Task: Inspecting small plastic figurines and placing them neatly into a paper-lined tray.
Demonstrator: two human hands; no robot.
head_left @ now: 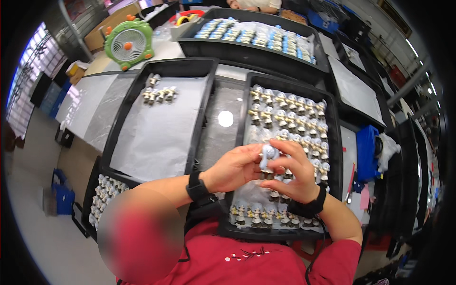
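Both my hands meet above the right-hand black tray [335, 142], around one small figurine [269, 153] with pale blue-grey hair. My left hand [232, 167] pinches it from the left side. From the right, the thumb and fingers of my right hand [298, 172] close round the same figurine, hiding part of its lower half. Below them, rows of similar figurines [289, 116] in white and gold lie on clear plastic in that tray. Another black tray [197, 137] to the left is lined with white sheet and holds a few figurines [164, 94] near its far left corner.
A green toy-shaped fan [128, 43] stands at the far left of the table. Behind the trays, a large black tray [204, 46] holds blue-and-white pieces; another person's hand [235, 4] shows beyond it. A tray of figurines [102, 199] sits low left. A blue bin [368, 154] is at right.
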